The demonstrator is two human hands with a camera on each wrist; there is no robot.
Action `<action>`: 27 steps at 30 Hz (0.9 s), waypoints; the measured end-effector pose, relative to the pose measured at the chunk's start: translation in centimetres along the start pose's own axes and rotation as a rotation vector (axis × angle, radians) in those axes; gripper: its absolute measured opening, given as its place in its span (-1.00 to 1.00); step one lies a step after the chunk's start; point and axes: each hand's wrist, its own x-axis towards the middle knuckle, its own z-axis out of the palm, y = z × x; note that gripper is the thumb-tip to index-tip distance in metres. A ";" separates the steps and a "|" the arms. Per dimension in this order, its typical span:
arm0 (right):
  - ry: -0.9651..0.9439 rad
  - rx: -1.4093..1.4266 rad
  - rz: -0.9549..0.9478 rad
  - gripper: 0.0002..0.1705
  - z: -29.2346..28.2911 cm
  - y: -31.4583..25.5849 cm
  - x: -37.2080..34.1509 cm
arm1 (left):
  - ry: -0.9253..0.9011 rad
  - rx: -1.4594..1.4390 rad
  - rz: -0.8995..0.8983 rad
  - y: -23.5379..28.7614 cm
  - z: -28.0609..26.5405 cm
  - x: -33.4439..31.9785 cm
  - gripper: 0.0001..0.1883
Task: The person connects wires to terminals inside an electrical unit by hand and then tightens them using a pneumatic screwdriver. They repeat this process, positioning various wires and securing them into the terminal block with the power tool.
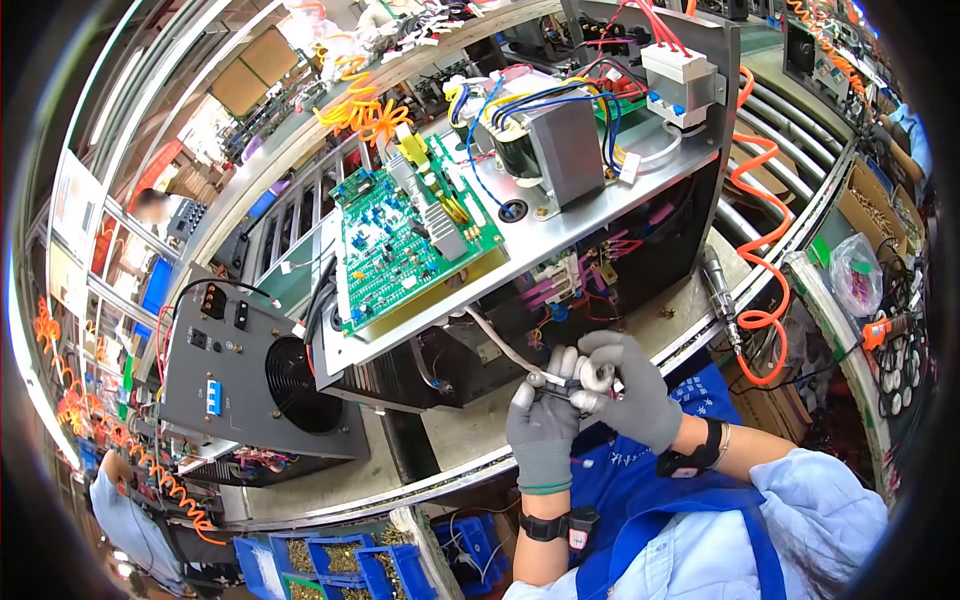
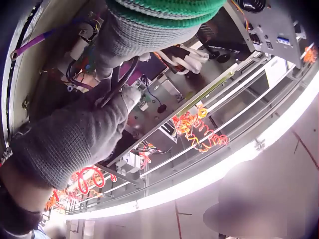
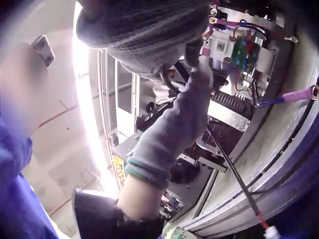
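Both hands wear grey gloves with whitish fingertips and meet in front of the open chassis. The left hand (image 1: pixel 543 435) grips a cable (image 1: pixel 497 338) that comes out from under the metal shelf. Close against it, the right hand (image 1: pixel 640 395) pinches the same bundle near its end, fingers curled. In the left wrist view a dark cable (image 2: pixel 119 89) runs between the left hand (image 2: pixel 144 37) and the right hand (image 2: pixel 75 134). The right wrist view shows the right hand (image 3: pixel 149 35) above the left hand (image 3: pixel 172 119); their fingers hide the cable's end.
A green circuit board (image 1: pixel 405 245) and a transformer (image 1: pixel 565 150) sit on the shelf. A grey panel with a fan (image 1: pixel 300 385) stands left. An air screwdriver (image 1: pixel 720 290) with an orange coiled hose (image 1: pixel 765 255) lies right. Blue bins (image 1: pixel 335 555) hold small parts below.
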 end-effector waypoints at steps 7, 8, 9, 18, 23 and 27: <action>-0.075 0.117 0.061 -0.73 -0.5 -0.4 1.1 | -0.029 -0.140 -0.024 0.3 0.0 -0.6 -0.80; -0.076 0.120 0.059 -0.73 -0.6 -0.1 1.5 | -0.026 -0.115 -0.011 0.7 -0.4 -0.7 -0.79; -0.009 0.037 -0.015 -0.76 -0.6 0.3 2.0 | -0.023 -0.088 0.000 1.4 -1.0 -0.7 -0.79; 0.303 0.184 0.079 -0.80 -2.2 -1.4 5.9 | -0.098 0.153 0.660 11.7 -1.7 -9.0 -0.73; -0.018 0.635 0.565 -0.79 -2.6 -2.4 6.4 | 0.033 0.570 1.162 14.3 3.3 -13.6 -0.74; -0.222 0.434 0.328 -0.83 0.7 1.4 3.7 | -0.255 0.495 1.089 13.4 11.0 -15.4 -0.69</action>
